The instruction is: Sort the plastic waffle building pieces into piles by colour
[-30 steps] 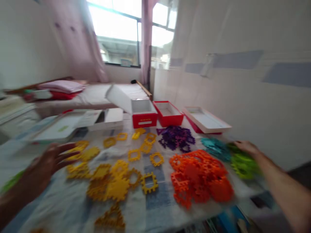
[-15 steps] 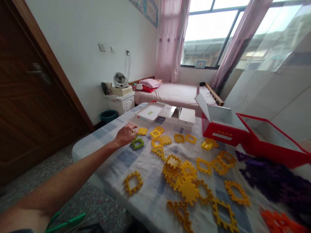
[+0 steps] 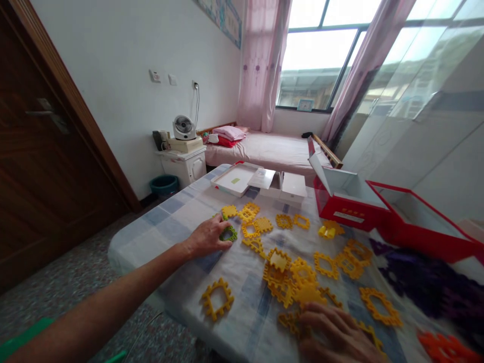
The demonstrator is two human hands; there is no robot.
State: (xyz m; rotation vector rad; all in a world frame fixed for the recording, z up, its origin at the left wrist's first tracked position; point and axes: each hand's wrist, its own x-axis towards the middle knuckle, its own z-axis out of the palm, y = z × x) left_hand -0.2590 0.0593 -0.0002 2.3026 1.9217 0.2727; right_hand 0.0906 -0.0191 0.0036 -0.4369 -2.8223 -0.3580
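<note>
My left hand (image 3: 207, 237) reaches far out over the table and closes its fingers on a green toothed frame piece (image 3: 228, 233) lying on the cloth. Around it lie several yellow pieces (image 3: 295, 275) of the same kind, squares and frames. My right hand (image 3: 335, 335) rests at the near edge with fingers spread flat over yellow pieces, holding nothing. A lone yellow frame (image 3: 217, 298) lies near the front edge.
Red boxes (image 3: 385, 214) with a raised white lid stand at the back right, white flat boxes (image 3: 260, 180) behind the pieces. Purple pieces (image 3: 434, 287) and orange pieces (image 3: 446, 348) lie at the right. A bed, a nightstand with a fan (image 3: 183, 127) and a wooden door (image 3: 49, 141) surround the table.
My left hand has drawn back a little toward me and closed on the green piece. My right hand has come into view at the near edge, laid on the yellow pieces.
</note>
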